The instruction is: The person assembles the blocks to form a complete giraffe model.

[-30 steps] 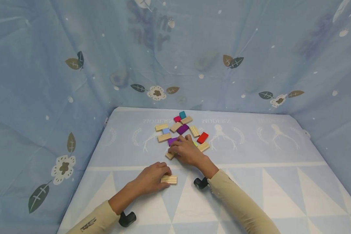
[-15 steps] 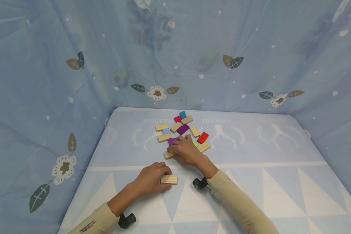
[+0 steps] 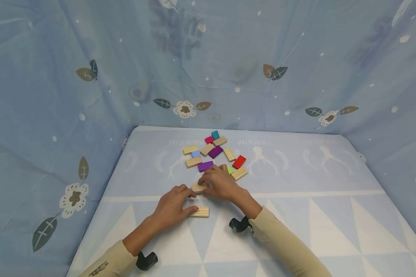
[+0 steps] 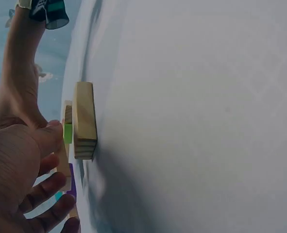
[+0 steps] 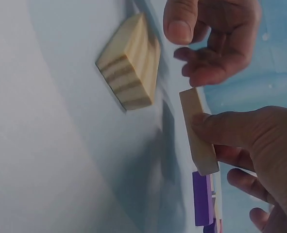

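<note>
Triangle-patterned tablecloth (image 3: 294,231), blue curtains (image 3: 225,46), wooden blocks (image 3: 193,162)

The head view looks forward and down over the worktop (image 3: 298,171); 2 close, sideways-turned wrist views share the striped block (image 3: 203,212).
</note>
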The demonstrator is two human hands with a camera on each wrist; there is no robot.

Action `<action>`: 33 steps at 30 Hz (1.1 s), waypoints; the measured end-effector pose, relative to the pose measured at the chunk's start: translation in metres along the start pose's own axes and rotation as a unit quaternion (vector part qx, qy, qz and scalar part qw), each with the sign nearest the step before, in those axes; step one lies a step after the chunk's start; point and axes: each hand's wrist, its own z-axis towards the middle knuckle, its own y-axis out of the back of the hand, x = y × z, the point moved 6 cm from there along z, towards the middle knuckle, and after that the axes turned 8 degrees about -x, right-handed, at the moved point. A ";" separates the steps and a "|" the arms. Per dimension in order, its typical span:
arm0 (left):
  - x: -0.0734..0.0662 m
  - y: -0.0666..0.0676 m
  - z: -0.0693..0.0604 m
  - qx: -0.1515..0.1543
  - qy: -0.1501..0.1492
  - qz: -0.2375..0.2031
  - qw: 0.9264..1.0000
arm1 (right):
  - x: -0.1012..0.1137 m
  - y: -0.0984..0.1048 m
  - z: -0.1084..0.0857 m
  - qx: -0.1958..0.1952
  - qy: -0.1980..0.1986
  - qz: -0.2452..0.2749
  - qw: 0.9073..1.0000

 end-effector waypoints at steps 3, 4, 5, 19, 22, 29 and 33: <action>-0.001 0.002 0.000 -0.013 -0.003 0.003 1.000 | 0.002 0.000 -0.003 -0.001 -0.001 0.001 1.000; -0.002 0.002 0.001 -0.017 -0.005 0.003 1.000 | 0.003 0.000 -0.005 -0.002 -0.001 0.001 1.000; -0.002 0.003 0.001 -0.021 -0.007 0.005 1.000 | 0.003 -0.001 -0.006 -0.002 -0.001 0.001 1.000; -0.002 -0.003 -0.001 -0.014 -0.035 0.034 0.999 | 0.005 -0.009 -0.018 0.007 -0.012 0.019 1.000; -0.002 -0.005 -0.001 -0.010 -0.040 0.047 0.998 | 0.007 -0.010 -0.020 0.002 -0.007 0.024 1.000; -0.005 -0.004 -0.002 -0.011 -0.048 0.062 0.997 | 0.009 -0.013 -0.022 -0.003 0.000 0.035 0.999; -0.006 -0.005 -0.003 -0.016 -0.059 0.067 0.996 | 0.010 -0.015 -0.024 0.008 -0.002 0.049 0.999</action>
